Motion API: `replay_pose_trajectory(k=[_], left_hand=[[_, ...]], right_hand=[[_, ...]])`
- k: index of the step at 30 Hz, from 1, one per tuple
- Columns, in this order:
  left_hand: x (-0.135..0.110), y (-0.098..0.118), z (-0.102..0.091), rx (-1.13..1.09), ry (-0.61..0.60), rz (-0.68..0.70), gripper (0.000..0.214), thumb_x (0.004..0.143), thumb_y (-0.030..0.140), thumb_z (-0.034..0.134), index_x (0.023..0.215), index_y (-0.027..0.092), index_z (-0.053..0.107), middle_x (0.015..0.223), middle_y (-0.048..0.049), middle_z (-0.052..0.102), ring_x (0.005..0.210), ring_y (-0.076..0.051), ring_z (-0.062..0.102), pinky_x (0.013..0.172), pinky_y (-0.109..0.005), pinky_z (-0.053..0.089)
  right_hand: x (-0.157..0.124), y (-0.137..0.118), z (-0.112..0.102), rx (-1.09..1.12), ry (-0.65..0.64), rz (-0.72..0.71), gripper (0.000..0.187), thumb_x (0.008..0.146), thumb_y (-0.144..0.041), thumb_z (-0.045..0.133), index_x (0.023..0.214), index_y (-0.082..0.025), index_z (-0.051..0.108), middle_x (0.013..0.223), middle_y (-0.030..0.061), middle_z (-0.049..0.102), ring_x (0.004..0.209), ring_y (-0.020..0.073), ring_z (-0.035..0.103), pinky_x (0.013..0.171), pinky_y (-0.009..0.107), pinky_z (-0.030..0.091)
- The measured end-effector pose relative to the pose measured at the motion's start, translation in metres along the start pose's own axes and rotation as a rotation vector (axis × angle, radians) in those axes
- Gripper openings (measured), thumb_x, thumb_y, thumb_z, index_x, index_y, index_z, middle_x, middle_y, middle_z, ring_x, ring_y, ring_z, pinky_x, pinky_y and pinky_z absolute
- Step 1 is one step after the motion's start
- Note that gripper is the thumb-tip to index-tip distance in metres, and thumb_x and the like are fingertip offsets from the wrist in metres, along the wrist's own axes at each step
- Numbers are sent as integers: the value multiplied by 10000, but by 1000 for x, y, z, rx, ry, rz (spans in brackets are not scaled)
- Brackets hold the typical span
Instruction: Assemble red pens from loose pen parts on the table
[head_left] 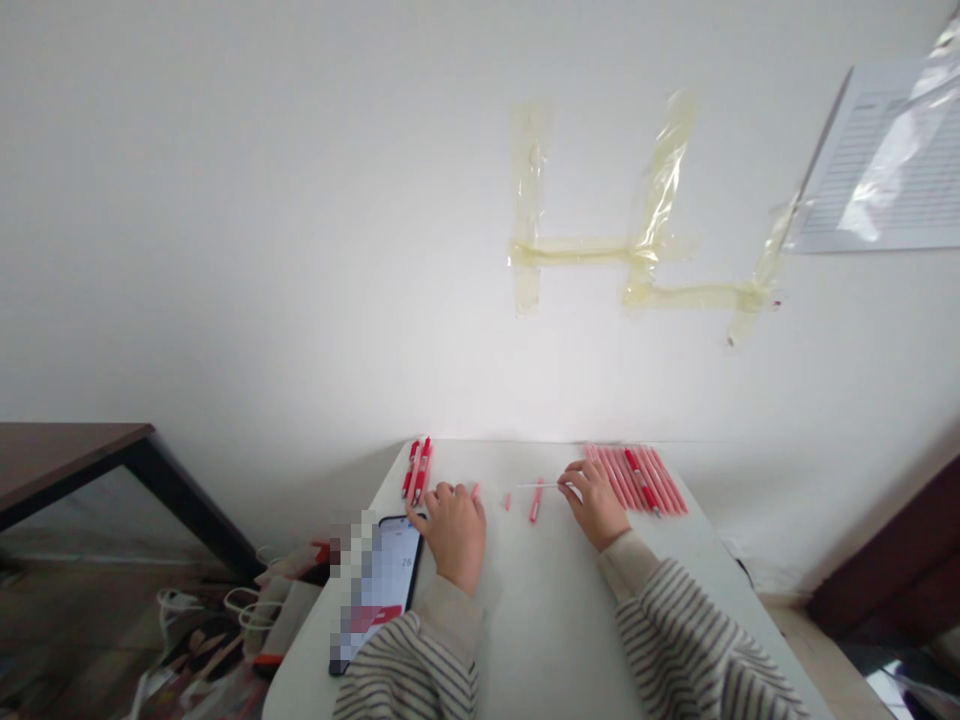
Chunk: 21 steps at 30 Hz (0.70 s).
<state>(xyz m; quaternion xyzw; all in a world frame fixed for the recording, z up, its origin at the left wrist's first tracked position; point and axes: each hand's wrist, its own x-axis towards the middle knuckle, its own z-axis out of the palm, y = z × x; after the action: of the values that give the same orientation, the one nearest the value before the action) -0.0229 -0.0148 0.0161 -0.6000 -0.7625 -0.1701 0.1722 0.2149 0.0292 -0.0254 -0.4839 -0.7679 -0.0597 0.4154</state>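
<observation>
Between the thumb and fingertips of my right hand [592, 503] is a thin whitish pen refill [536, 486], pointing left above the table. Under it lies a pink pen barrel [535, 503]. Small pink pen parts, one a short cap-like piece [508, 501] and another pink piece [475, 490], lie between my hands. My left hand [457, 530] rests palm down with bent fingers, thumb apart from the forefinger. It is beside a small group of red and pink pens [417, 470], and its thumb is by the phone's top corner.
A phone [394, 570] lies at the left edge of the white table [547, 640]. Several pink pens, with one red pen [640, 480] among them, lie in a row at the right. The wall [300, 250] stands behind. Bags and cables [247, 620] are on the floor at left.
</observation>
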Motion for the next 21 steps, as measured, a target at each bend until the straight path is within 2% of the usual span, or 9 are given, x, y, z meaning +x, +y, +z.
replay_pose_trajectory(k=[8, 14, 21], left_hand=[[1, 0, 4, -48, -12, -15, 299, 926, 316, 455, 1019, 193, 711, 1063, -105, 609, 1109, -302, 488, 1081, -620, 253], [1, 6, 7, -299, -12, 117, 300, 881, 328, 580, 1158, 254, 666, 1230, -91, 569, 1187, -291, 456, 1077, -520, 327], [-3, 14, 15, -473, -24, 205, 225, 886, 291, 579, 1069, 283, 711, 1187, -71, 574, 1168, -259, 471, 1062, -466, 363]], right_hand=[[0, -2, -1, 14, -5, -6, 129, 950, -217, 577, 929, -217, 705, 1016, 92, 652, 999, 252, 574, 908, 444, 520], [1, -5, -1, 42, -11, -34, 115, 938, -212, 599, 931, -233, 712, 1022, 88, 654, 1016, 254, 581, 917, 452, 528], [2, -6, -3, 31, -27, -47, 100, 923, -211, 629, 920, -239, 725, 1021, 86, 656, 1025, 256, 584, 906, 447, 539]])
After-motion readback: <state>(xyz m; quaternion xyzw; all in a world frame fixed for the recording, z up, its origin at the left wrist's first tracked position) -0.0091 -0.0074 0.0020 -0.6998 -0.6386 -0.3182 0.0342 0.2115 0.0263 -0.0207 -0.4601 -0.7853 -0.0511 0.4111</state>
